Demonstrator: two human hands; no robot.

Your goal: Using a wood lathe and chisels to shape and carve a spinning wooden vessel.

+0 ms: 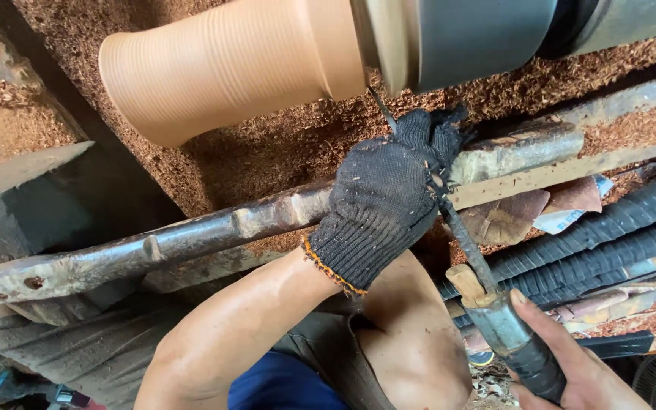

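pressing gloved left hand on chisel — right hand gripping handle.

You wore a black knitted cloth glove against the finely ridged matt wooden workpiece and rough, rusted metal rest.

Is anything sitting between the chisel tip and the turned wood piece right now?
Nothing visible. The chisel runs from the right hand under the gloved left hand, over the metal rest bar, and its tip meets the wood piece beside the chuck.

Soft, even daylight; sharp focus
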